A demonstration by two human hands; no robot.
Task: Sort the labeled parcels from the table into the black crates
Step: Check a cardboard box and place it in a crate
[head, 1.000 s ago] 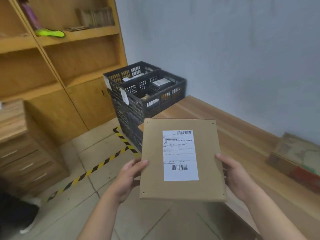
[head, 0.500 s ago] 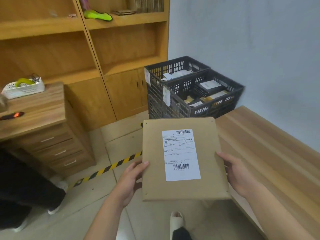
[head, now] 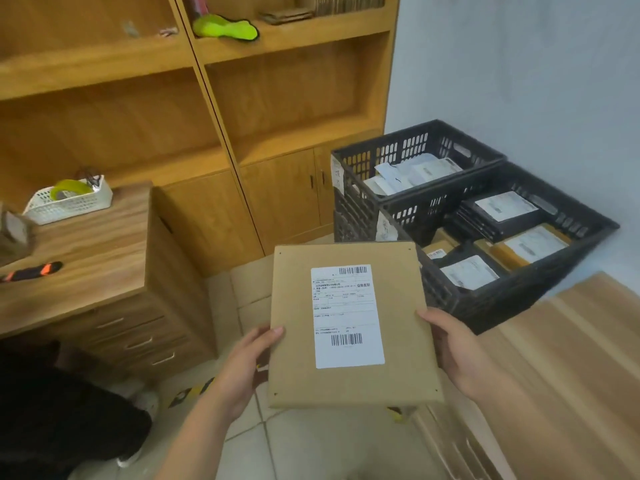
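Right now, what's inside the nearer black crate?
In the nearer black crate lie black parcels and brown parcels, each white-labelled. The held cardboard parcel hides its near-left corner, and lower layers are covered.

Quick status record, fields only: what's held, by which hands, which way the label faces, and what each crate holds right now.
held: brown parcel, flat, in the air beside the table
left hand: grips its left edge
right hand: grips its right edge
label: white, facing up
near crate: several labeled parcels inside
far crate: pale labeled packets inside
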